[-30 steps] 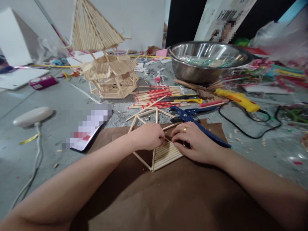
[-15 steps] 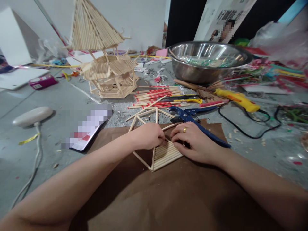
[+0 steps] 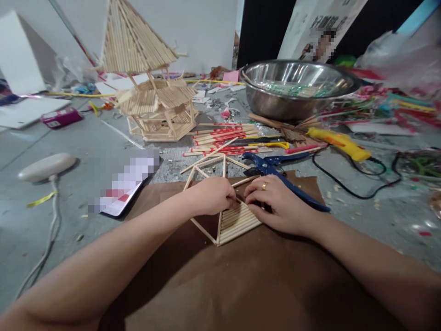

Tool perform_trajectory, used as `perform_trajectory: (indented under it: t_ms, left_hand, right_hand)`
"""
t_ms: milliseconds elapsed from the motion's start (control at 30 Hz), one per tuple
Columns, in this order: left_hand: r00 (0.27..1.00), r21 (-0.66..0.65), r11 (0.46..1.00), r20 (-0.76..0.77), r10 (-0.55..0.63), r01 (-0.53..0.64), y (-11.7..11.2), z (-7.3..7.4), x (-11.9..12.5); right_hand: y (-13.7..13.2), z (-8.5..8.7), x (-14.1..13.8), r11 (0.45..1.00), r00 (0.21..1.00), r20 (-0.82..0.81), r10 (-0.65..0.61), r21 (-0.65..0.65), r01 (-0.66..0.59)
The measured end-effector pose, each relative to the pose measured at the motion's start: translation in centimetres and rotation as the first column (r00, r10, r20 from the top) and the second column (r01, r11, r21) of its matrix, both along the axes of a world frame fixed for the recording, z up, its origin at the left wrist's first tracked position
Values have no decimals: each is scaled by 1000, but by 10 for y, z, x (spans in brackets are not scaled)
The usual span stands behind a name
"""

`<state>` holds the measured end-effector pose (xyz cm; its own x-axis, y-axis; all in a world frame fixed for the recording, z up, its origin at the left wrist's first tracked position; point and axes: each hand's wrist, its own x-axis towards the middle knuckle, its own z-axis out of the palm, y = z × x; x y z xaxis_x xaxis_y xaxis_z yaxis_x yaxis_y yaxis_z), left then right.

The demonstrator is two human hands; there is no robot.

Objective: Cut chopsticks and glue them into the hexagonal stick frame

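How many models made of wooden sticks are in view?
2: a tall tower, standing left of the metal bowl, and a smaller frame under the left hand and right hand. Others may be hidden.

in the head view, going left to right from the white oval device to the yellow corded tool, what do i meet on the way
White oval device → phone → left hand → right hand → yellow corded tool
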<state>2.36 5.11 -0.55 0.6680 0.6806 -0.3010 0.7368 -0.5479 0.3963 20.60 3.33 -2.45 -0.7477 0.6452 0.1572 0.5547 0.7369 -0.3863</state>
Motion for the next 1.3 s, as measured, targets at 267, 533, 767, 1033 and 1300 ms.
perform_trajectory:
  t_ms: [267, 533, 767, 1033, 1300]
  left_hand:
    - [1000, -20, 1000, 13, 4, -4, 0, 0, 0]
    - [999, -89, 996, 43, -10, 14, 3, 1, -4]
    - [998, -173, 984, 50, -23, 31, 2, 6, -4]
    - [999, -128, 992, 33, -10, 14, 1, 4, -4]
    - [999, -133, 991, 32, -12, 16, 2, 2, -4]
  right_hand:
    - [-1, 0, 1, 1000, 1000, -7, 6, 4, -6]
    - [-1, 0, 1, 1000, 1000, -23, 0, 6, 0]
    - [-1, -1, 1, 1000, 1000, -13, 2, 2, -2]
    - [-1, -1, 1, 1000, 1000, -24, 2, 7, -2]
    - [-1, 0, 1, 1000, 1000, -9, 8, 2, -8]
